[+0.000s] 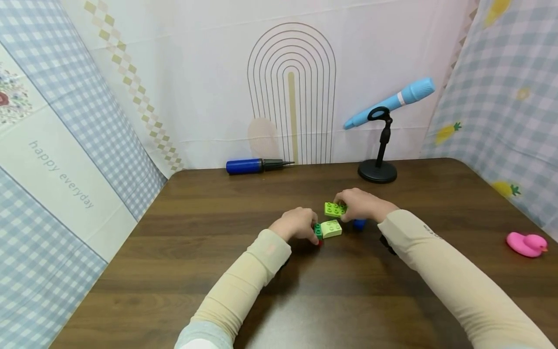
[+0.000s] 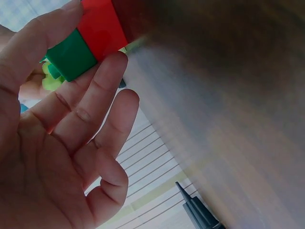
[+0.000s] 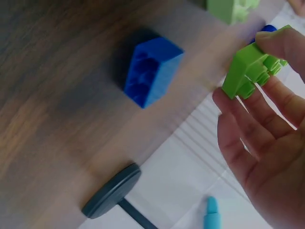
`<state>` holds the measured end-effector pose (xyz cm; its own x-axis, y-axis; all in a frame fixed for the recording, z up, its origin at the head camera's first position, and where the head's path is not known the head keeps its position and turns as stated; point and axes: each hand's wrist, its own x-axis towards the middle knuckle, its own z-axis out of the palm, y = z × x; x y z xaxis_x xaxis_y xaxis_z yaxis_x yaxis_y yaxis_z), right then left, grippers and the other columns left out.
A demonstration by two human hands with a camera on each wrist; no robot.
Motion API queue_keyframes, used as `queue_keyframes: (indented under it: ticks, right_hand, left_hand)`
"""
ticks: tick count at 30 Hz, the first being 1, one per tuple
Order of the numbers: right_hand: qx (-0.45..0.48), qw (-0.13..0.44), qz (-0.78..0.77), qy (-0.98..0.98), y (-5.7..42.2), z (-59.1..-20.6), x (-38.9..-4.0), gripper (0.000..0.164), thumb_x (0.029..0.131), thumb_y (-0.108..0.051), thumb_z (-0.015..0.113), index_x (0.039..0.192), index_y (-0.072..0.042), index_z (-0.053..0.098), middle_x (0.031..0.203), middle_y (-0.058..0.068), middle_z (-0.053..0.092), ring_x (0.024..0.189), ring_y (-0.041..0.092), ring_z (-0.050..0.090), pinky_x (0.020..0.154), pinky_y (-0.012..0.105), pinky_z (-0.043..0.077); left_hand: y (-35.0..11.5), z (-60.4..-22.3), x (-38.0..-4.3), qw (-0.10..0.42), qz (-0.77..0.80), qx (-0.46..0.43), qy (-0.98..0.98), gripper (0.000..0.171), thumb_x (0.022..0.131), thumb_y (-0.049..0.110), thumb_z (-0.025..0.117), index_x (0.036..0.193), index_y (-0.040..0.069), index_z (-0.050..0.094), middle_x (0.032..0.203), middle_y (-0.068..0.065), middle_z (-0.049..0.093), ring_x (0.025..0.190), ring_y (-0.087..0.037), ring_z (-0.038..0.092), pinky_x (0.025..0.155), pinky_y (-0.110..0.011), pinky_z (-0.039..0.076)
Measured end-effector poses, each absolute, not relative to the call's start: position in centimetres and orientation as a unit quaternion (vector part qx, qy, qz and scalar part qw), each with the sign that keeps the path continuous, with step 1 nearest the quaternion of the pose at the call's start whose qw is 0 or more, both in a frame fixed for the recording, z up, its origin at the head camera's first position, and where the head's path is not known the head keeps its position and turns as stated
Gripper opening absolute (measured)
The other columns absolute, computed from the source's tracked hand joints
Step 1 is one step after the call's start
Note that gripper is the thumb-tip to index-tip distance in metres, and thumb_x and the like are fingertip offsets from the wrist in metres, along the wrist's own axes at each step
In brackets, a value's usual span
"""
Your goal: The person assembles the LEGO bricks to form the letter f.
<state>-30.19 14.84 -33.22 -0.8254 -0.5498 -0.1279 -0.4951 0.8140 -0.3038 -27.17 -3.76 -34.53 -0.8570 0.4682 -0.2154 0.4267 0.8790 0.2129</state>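
Hands both occupied: your L hand (image 1: 296,224) pinches a green block (image 1: 318,231) w/ a red block (image 2: 102,28) under it; your R hand (image 1: 359,206) pinches a lime block (image 1: 333,209), long axis approx. L-R. Pale block (image 1: 331,228) is the key ref.: between your hands, butted against the green one (can't tell if joined), w/ the lime one just beyond it. Blue block (image 3: 152,71) is on its side on the desk (image 1: 174,271) by your R hand. Farther out: pump (image 1: 244,166) at back edge, mic (image 1: 392,103) w/ black stand (image 1: 377,171) back R, pink duck (image 1: 526,244) far R.
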Motion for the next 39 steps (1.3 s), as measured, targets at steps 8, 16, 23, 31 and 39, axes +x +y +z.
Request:
queue_keyframes:
  ticks: [8,16,23,31,39]
  right_hand:
    - [-0.321,0.121,-0.156,0.926,14.3,-32.2,-28.3,0.031,0.071,-0.009,0.066,0.100,-0.003,0.058,0.088,0.002,0.056,0.074,0.015,0.050,0.065,0.031,0.042]
    - [-0.343,0.135,-0.147,0.918,13.3,-32.2,-27.7,0.025,0.071,-0.010,0.066,0.096,-0.007,0.059,0.083,-0.002,0.056,0.071,0.012,0.049,0.063,0.028,0.042]
    - [-0.358,0.139,-0.139,0.913,12.6,-32.4,-27.3,0.023,0.069,-0.009,0.067,0.091,-0.008,0.060,0.080,-0.004,0.054,0.069,0.012,0.047,0.062,0.027,0.041]
    - [-0.366,0.129,-0.129,0.913,11.9,-32.6,-27.1,0.018,0.069,-0.009,0.067,0.086,-0.010,0.059,0.075,-0.005,0.054,0.064,0.011,0.047,0.058,0.026,0.040]
    - [-0.361,0.123,-0.101,0.919,11.0,-32.5,-27.2,0.024,0.067,-0.011,0.067,0.089,-0.008,0.059,0.075,-0.003,0.053,0.063,0.011,0.047,0.055,0.026,0.039]
  left_hand:
    - [-3.8,-34.4,-27.1,0.133,0.082,0.234,0.960,0.028,0.064,0.035,0.076,0.075,0.017,0.057,0.067,0.005,0.052,0.062,-0.012,0.045,0.052,-0.028,0.036]
    - [-3.8,-34.5,-27.2,0.132,0.092,0.233,0.959,0.029,0.063,0.034,0.076,0.080,0.018,0.058,0.069,0.007,0.055,0.063,-0.010,0.049,0.055,-0.028,0.038]
    - [-3.7,-34.6,-27.2,0.131,0.095,0.228,0.960,0.031,0.062,0.033,0.077,0.079,0.018,0.057,0.069,0.006,0.054,0.062,-0.011,0.048,0.053,-0.027,0.038]
    - [-3.6,-34.6,-27.2,0.135,0.091,0.228,0.960,0.030,0.062,0.034,0.077,0.076,0.017,0.057,0.069,0.005,0.054,0.061,-0.012,0.047,0.053,-0.027,0.038]
    - [-3.5,-34.5,-27.0,0.130,0.085,0.233,0.960,0.039,0.062,0.035,0.077,0.095,0.022,0.061,0.075,0.007,0.053,0.068,-0.012,0.049,0.056,-0.029,0.039]
